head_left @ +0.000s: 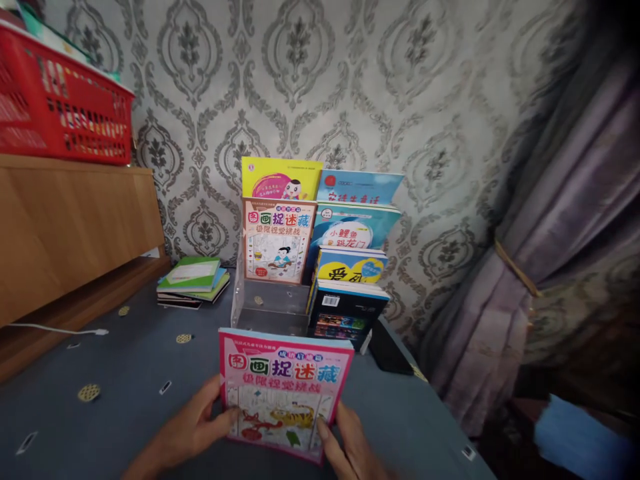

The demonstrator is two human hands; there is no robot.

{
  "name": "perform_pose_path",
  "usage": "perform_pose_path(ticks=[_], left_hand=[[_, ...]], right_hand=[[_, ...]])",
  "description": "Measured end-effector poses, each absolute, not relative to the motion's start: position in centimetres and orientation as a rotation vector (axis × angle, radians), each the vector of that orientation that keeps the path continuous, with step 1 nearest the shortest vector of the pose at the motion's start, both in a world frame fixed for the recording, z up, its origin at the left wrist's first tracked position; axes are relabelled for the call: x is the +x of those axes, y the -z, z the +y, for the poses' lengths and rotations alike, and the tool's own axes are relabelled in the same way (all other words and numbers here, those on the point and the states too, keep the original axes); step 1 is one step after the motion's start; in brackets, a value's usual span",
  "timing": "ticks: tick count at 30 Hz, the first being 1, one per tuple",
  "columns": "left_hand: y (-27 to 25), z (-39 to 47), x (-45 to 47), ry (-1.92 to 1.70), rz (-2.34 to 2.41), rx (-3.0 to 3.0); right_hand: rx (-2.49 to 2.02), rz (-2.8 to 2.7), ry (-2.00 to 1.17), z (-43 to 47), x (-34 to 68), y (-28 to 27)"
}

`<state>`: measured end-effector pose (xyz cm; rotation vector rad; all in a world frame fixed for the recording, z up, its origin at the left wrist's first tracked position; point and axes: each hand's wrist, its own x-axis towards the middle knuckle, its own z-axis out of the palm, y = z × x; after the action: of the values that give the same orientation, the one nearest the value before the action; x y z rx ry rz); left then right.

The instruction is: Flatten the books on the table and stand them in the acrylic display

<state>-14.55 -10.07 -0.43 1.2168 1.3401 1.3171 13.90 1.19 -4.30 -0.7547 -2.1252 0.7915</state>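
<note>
A pink-bordered children's picture book (287, 393) is held upright, tilted slightly back, just in front of a clear tiered book rack (273, 303). My left hand (195, 423) grips its left edge, thumb on the cover. On the right edge my right hand (350, 443) holds it the same way. In the rack's left column stand a brown-bordered book (279, 243) and, behind it, a yellow book (280, 179). The right column carries a light blue book (360, 187), a teal book (355, 227), a yellow-and-blue book (353, 265) and a black book (345, 313).
To the rack's left lies a stack of books (193, 280) on the dark table cloth (150, 360). A white cable (60, 329) runs at far left, below a wooden cabinet (75, 227) bearing a red basket (90, 113). A black tablet-like object (390, 350) and a curtain (480, 320) are at right.
</note>
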Motion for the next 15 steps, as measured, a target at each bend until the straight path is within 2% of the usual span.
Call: perform_pose_path(ticks=[8,15], left_hand=[[-2.9,-10.7,-14.6,-1.079,1.802,1.51],[-4.9,-11.3,-14.8,-0.907,1.901,1.723]], right_hand=[[-0.633,-1.956,-0.888,0.9,11.8,0.8],[-0.558,-2.032,-0.632,0.4,11.8,-2.1]])
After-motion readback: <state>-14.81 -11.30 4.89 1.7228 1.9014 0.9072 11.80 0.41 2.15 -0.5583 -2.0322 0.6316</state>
